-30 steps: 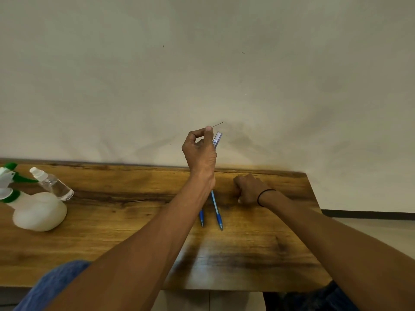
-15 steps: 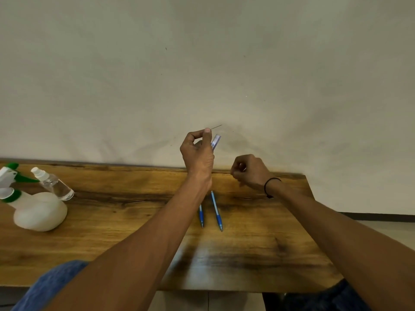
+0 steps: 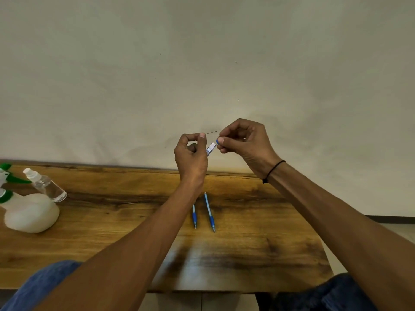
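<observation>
Graphite this thin is risking a snap: at frame centre my left hand is pinching one lead and gripping one clear case, while my right hand is pinching its blue cap and could be knocking the lead. Two blue pencils are lying on the table below; one white sprayer and one clear bottle are sitting at left.

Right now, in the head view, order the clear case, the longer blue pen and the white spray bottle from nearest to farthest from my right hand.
1. Clear case: at the right hand, whose fingers pinch a blue cap at its end.
2. Longer blue pen: lying on the table below.
3. White spray bottle: far left table end.
</observation>
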`<state>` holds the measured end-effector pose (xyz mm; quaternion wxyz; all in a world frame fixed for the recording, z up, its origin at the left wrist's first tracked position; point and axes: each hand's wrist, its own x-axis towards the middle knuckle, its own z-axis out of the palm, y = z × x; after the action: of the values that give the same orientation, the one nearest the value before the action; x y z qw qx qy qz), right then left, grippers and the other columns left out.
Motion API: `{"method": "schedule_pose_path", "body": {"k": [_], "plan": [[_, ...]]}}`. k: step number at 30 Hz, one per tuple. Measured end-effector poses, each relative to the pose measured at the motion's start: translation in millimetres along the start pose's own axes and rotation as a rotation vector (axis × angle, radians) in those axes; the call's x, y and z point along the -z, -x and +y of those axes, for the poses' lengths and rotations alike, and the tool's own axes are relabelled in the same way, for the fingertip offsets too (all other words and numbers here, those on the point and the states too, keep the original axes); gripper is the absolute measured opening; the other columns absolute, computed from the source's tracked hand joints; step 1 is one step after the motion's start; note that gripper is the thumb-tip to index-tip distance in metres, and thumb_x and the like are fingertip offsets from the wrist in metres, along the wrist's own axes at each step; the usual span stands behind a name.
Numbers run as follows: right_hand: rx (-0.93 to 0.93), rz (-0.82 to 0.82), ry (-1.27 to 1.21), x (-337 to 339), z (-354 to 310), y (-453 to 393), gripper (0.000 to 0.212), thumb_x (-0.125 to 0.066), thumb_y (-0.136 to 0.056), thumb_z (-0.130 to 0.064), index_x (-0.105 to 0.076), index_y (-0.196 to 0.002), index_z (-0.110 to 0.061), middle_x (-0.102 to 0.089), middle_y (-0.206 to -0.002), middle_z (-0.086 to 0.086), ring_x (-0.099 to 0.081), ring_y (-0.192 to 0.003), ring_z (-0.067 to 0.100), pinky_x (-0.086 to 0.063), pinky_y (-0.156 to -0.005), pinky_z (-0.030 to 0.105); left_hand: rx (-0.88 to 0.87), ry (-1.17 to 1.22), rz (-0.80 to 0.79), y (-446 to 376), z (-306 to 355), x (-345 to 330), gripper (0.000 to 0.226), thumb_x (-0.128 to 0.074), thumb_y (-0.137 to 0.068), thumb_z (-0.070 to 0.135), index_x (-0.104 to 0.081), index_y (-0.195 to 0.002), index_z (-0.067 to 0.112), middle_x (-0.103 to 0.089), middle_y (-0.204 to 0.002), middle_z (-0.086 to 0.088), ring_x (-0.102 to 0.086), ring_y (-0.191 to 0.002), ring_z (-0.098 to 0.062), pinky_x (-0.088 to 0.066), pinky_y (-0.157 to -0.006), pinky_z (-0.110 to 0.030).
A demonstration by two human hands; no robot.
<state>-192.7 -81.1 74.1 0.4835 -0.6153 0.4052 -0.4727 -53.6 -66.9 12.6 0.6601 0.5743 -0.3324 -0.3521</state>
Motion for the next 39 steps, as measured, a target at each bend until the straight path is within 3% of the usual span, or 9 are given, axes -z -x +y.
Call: {"method": "schedule_pose_path", "body": {"k": [4,15,22,26,30,33,39], "plan": [[-0.017,-0.017,0.013,1,-5,2,0.014,-0.077,-0.083,0.009,-0.067,-0.093,0.013,-0.071,-0.085,0.032,-0.073,-0.071,0.029,-0.061,-0.067,0.034,-0.065,-0.044,-0.004,2,0,-1,0.008,-0.066,-0.102,0.031,-0.066,-0.097,0.024,-0.062,-0.064,0.003,-0.052,-0.051,-0.003,-0.042,-0.051,-0.022],[-0.108,-0.141,0.179,10,-17,3,0.012,-0.076,-0.085,0.007,-0.071,-0.094,0.013,-0.075,-0.082,0.023,-0.074,-0.068,0.024,-0.061,-0.067,0.027,-0.125,-0.073,0.056,6,4,-2,0.016,-0.064,-0.103,0.024,-0.065,-0.107,0.009,-0.060,-0.065,0.006,-0.054,-0.049,-0.001,-0.039,-0.048,-0.012],[-0.089,-0.132,0.256,2,-11,8,0.012,-0.077,-0.084,0.004,-0.074,-0.094,0.010,-0.076,-0.084,0.020,-0.076,-0.070,0.023,-0.061,-0.068,0.025,-0.109,-0.062,0.037,9,9,-3,0.011,-0.062,-0.103,0.028,-0.062,-0.103,0.017,-0.059,-0.066,-0.006,-0.055,-0.059,-0.018,-0.056,-0.061,-0.049],[-0.035,-0.118,0.278,2,-10,9,0.010,-0.079,-0.084,0.003,-0.073,-0.093,0.005,-0.077,-0.084,0.016,-0.077,-0.072,0.023,-0.062,-0.070,0.027,-0.043,-0.017,0.042,8,10,-4,0.012,-0.063,-0.103,0.029,-0.062,-0.106,0.017,-0.060,-0.069,-0.007,-0.056,-0.062,-0.017,-0.058,-0.065,-0.049],[0.078,-0.187,0.484,5,-11,10,0.017,-0.081,-0.084,0.000,-0.070,-0.096,-0.004,-0.076,-0.088,0.005,-0.076,-0.075,0.014,-0.062,-0.075,0.025,-0.008,0.001,0.039,6,11,-4,0.013,-0.063,-0.103,0.028,-0.062,-0.107,0.015,-0.060,-0.072,-0.009,-0.056,-0.061,-0.016,-0.053,-0.063,-0.039],[0.210,-0.239,0.781,5,-10,11,0.017,-0.080,-0.086,-0.005,-0.071,-0.097,-0.014,-0.071,-0.091,-0.005,-0.069,-0.079,0.009,-0.057,-0.074,0.018,-0.005,-0.036,0.021,8,9,-4,0.013,-0.063,-0.103,0.027,-0.062,-0.108,0.015,-0.061,-0.071,-0.005,-0.056,-0.059,-0.013,-0.058,-0.065,-0.042],[0.297,-0.258,1.076,7,-3,11,0.008,-0.074,-0.088,-0.018,-0.070,-0.094,-0.021,-0.061,-0.088,-0.007,-0.056,-0.080,0.014,-0.055,-0.069,0.036,0.037,-0.110,0.003,9,3,-4,0.008,-0.064,-0.103,0.025,-0.064,-0.106,0.018,-0.068,-0.082,-0.007,-0.066,-0.072,-0.022,-0.061,-0.072,-0.043]]}}
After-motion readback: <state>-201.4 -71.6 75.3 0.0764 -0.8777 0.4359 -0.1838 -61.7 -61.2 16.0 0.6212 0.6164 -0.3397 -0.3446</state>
